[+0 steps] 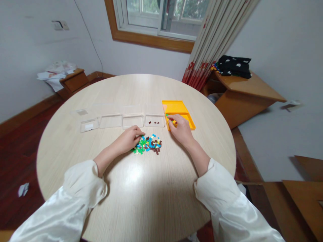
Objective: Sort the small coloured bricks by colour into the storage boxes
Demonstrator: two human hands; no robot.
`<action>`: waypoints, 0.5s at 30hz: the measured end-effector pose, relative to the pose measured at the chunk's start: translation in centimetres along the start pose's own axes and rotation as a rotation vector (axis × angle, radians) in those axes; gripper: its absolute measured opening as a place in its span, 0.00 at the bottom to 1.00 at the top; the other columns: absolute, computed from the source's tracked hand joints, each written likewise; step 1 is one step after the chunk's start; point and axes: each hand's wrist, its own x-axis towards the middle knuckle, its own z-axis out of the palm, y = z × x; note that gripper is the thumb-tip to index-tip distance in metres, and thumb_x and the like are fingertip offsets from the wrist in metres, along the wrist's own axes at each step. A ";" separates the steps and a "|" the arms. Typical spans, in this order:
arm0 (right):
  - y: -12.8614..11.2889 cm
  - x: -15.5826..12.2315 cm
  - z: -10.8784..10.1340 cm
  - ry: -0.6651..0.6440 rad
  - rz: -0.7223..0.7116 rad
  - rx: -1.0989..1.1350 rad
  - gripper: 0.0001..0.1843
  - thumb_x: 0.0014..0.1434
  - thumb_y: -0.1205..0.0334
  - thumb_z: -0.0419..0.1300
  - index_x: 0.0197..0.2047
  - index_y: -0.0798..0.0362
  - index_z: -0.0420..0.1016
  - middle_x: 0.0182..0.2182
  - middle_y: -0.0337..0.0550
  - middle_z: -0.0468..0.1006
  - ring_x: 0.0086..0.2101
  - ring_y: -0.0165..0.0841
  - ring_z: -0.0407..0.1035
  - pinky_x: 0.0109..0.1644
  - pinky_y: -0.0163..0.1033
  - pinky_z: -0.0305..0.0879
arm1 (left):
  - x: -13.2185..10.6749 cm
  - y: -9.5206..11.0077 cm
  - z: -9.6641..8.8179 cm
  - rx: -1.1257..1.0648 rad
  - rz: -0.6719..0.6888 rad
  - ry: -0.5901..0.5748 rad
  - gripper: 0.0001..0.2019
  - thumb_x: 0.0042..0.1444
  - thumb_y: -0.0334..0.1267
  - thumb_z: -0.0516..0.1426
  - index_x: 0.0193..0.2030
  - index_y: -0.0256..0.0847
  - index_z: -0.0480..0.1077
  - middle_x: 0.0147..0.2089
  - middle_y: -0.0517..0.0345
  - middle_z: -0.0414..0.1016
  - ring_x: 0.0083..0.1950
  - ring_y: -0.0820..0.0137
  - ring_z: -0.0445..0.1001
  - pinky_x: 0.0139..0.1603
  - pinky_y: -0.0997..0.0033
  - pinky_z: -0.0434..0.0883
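My left hand rests at the left edge of a pile of small plastic building bricks, its fingers loosely bent and apart over the nearest pieces. The pile mixes green, blue, yellow, cream and dark brown bricks. My right hand reaches over the open yellow box, thumb and forefinger apart near its left wall. A small green brick shows by those fingertips. Part of the box's inside is hidden by the hand. Left of it, a clear plastic box contains 3 small dark brown bricks.
More clear boxes stand in a row to the left, including one clear box and a smaller box with a white label. The round wooden table has a curved edge. Behind it are a curtain and a wooden cabinet.
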 end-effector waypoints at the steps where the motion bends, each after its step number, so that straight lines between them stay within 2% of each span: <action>1: 0.0 0.0 0.0 -0.002 -0.001 0.001 0.13 0.58 0.68 0.53 0.42 0.53 0.76 0.39 0.48 0.79 0.41 0.38 0.72 0.46 0.45 0.68 | 0.0 0.0 0.0 -0.003 -0.005 -0.005 0.15 0.54 0.29 0.51 0.42 0.38 0.76 0.41 0.51 0.72 0.40 0.67 0.72 0.46 0.66 0.70; 8: -0.4 0.0 -0.1 -0.004 -0.024 -0.002 0.12 0.58 0.67 0.53 0.41 0.53 0.76 0.37 0.48 0.79 0.39 0.38 0.72 0.44 0.44 0.69 | 0.1 0.6 -0.4 -0.003 -0.026 -0.009 0.12 0.51 0.26 0.51 0.36 0.37 0.75 0.38 0.52 0.72 0.38 0.67 0.72 0.46 0.65 0.70; 15: -0.5 -0.1 0.1 0.009 -0.052 0.010 0.11 0.58 0.67 0.53 0.40 0.52 0.76 0.36 0.47 0.79 0.39 0.37 0.72 0.44 0.42 0.68 | 0.1 0.4 -0.2 0.042 -0.027 0.015 0.10 0.49 0.26 0.52 0.35 0.39 0.73 0.34 0.54 0.73 0.36 0.67 0.71 0.43 0.66 0.69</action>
